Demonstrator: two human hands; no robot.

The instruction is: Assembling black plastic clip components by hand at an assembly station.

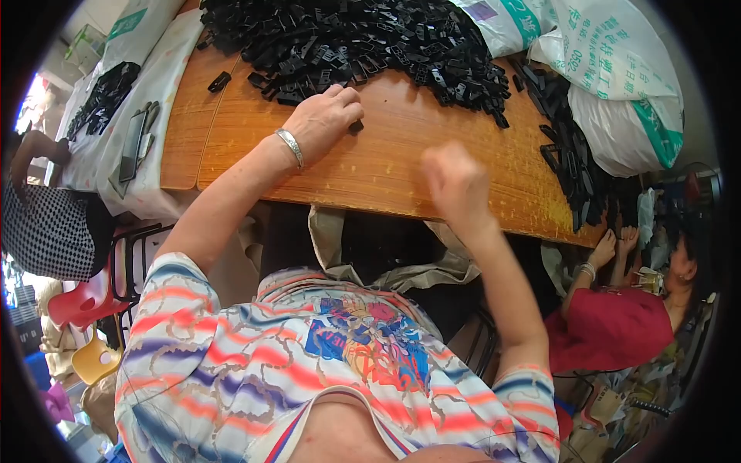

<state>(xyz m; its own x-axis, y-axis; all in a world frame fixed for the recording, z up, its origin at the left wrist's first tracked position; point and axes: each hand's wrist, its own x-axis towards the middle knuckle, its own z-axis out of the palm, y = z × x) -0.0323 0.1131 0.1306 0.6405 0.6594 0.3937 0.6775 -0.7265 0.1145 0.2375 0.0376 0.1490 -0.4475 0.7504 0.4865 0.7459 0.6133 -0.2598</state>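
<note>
A big heap of small black plastic parts (347,42) covers the far side of the wooden table. At its near edge, my left hand (324,119), with a silver bracelet at the wrist, is curled closed over a small black plastic part (356,126) that shows under the thumb side. My right hand (457,185) is over the table's near edge, apart from the heap. Motion smears it, so its fingers and anything in them cannot be made out. Below the edge, in front of my body, hangs a beige cloth bag (328,235) with a dark inside.
A lone black part (219,82) lies left of the heap. White sacks (625,116) stand at the far right beside longer black pieces (567,166). A co-worker in a red shirt (617,328) sits at right; another person in a checked top (50,231) is at left.
</note>
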